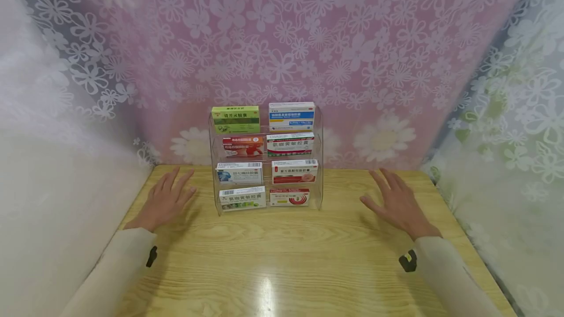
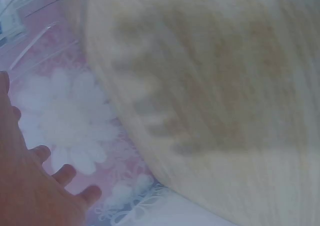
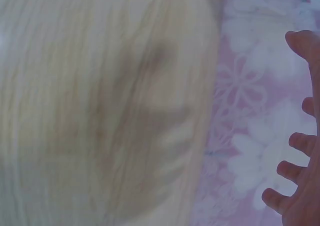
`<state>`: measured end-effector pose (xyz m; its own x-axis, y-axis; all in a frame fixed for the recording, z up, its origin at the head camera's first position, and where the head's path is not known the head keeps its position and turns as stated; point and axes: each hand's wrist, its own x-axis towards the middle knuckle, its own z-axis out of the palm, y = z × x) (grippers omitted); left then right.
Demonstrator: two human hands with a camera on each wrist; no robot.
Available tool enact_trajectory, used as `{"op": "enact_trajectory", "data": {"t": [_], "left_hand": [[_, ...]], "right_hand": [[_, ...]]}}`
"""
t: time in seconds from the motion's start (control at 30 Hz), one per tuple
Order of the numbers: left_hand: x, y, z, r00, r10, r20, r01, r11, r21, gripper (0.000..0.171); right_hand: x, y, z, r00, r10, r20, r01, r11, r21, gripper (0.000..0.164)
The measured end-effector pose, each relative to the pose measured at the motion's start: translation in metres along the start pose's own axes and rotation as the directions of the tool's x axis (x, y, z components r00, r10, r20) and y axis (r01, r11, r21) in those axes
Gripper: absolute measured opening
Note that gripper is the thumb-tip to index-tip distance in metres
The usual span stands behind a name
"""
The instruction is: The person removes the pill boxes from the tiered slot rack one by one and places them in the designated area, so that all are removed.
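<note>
Medicine boxes (image 1: 245, 146) are held in two columns of four by a clear rack (image 1: 319, 180), stood toward twelve o'clock on the wooden table (image 1: 264, 248). Both hands are held above the table with fingers spread: the left hand (image 1: 165, 196) between the rack's eight and nine o'clock, the right hand (image 1: 398, 205) between three and four.

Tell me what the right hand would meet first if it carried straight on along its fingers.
The right hand would probably meet the pink flowered backdrop behind the table; the clear rack appears left of that line, though depth is unclear.
</note>
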<state>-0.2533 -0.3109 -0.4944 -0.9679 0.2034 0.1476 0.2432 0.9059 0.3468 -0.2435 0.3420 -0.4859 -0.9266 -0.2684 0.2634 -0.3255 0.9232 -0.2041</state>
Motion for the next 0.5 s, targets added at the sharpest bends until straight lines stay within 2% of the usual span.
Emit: {"op": "enact_trajectory", "data": {"t": [0.23, 0.5], "left_hand": [[0.011, 0.018, -0.020, 0.998, 0.066, -0.024, -0.069, 0.991, -0.118, 0.065], [0.022, 0.042, -0.030, 0.992, 0.093, -0.086, -0.115, 0.949, -0.295, 0.069]], "right_hand": [[0.017, -0.025, -0.009, 1.000, -0.027, 0.006, 0.026, 0.988, 0.154, 0.090], [0.037, -0.061, -0.007, 0.996, -0.069, -0.060, 0.083, 0.957, 0.279, 0.086]]}}
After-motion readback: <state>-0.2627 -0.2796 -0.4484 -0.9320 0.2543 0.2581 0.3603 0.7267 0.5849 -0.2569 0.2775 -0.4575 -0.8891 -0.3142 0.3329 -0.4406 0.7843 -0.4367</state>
